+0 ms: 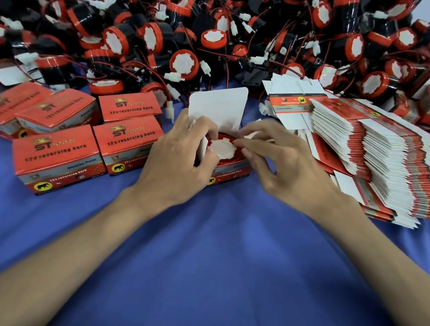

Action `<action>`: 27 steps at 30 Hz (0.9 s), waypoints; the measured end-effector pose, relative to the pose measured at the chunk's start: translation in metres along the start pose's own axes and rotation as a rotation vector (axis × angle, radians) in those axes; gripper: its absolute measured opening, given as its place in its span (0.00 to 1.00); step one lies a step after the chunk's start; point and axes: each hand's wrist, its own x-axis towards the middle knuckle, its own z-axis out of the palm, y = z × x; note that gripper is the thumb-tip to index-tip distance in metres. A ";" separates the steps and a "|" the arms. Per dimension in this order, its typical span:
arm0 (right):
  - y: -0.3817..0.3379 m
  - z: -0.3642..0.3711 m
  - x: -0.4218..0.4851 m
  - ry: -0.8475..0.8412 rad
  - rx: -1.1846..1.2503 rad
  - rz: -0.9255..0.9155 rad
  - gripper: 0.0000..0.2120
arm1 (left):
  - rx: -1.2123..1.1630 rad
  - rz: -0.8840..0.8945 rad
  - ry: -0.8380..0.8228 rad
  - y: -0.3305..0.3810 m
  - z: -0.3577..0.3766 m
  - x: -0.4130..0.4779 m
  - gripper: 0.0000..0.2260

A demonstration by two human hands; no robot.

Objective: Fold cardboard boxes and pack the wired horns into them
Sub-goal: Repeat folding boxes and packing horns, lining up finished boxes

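Both hands are pressed on the open box (230, 170) mid-table: left hand (180, 163) grips its left flap, right hand (278, 164) fingertips pinch the rim. A horn (221, 150) is seated inside, lid flap upright. Closed boxes (56, 155) are stacked left, flat blanks (381, 160) right, loose horns (188, 33) piled along the far edge.

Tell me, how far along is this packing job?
Early on, by the look of it. Done: about five closed boxes sit at the left. In hand: the left hand and right hand are settling a horn into an open box whose lid flap stands up. Left: a big heap of loose horns and a stack of flat boxes.
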 end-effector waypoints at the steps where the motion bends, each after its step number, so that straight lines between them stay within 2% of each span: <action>1: 0.001 0.001 0.000 0.019 0.000 0.001 0.10 | -0.007 -0.005 0.001 0.000 0.000 0.000 0.08; 5: 0.001 0.005 0.001 0.152 -0.033 0.046 0.12 | -0.003 -0.009 0.002 0.000 0.001 0.000 0.07; 8: 0.001 0.002 0.001 0.234 -0.039 0.084 0.08 | -0.001 -0.005 -0.004 0.000 0.000 0.001 0.08; 10: 0.002 0.000 -0.001 0.216 -0.060 0.066 0.05 | -0.012 -0.002 -0.013 0.001 0.000 0.000 0.08; 16: 0.002 0.002 0.000 0.070 -0.092 -0.024 0.05 | -0.007 -0.018 -0.013 0.002 0.000 0.000 0.12; 21: 0.006 -0.004 -0.005 -0.030 -0.083 -0.035 0.10 | -0.033 -0.029 -0.014 0.002 -0.001 -0.001 0.13; 24: 0.011 -0.009 -0.004 -0.018 -0.082 -0.013 0.14 | -0.041 -0.033 -0.020 0.002 -0.001 0.000 0.13; 27: 0.011 -0.011 -0.003 0.077 -0.081 0.032 0.10 | -0.038 -0.033 -0.031 0.002 0.000 -0.001 0.13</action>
